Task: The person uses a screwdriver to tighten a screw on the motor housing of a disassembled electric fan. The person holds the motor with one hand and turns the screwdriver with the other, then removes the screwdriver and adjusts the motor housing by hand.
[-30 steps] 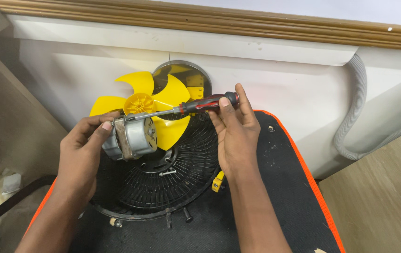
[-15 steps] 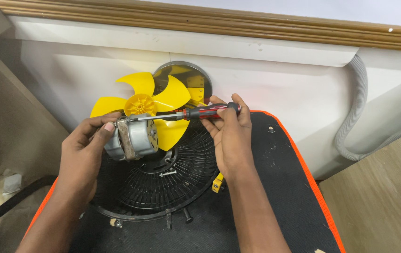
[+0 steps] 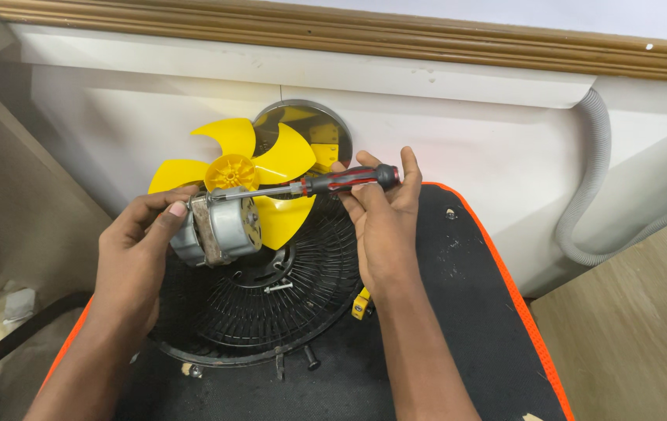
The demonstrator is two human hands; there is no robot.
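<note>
Gripping motor (image 3: 220, 228) left hand (image 3: 140, 257); right hand (image 3: 380, 218) holding screwdriver (image 3: 310, 185).

Silver fan motor (image 3: 220, 230) with yellow five-bladed fan (image 3: 252, 175) attached, being held tilted above black round grille. Red-and-black-handled screwdriver (image 3: 326, 185) lying nearly level, its metal tip touching the motor's top edge beside the yellow hub.

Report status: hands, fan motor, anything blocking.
Left hand grips silver fan motor with yellow blades. Right hand holds red-black screwdriver, tip at motor. Black fan grille beneath; nothing blocking.
</note>
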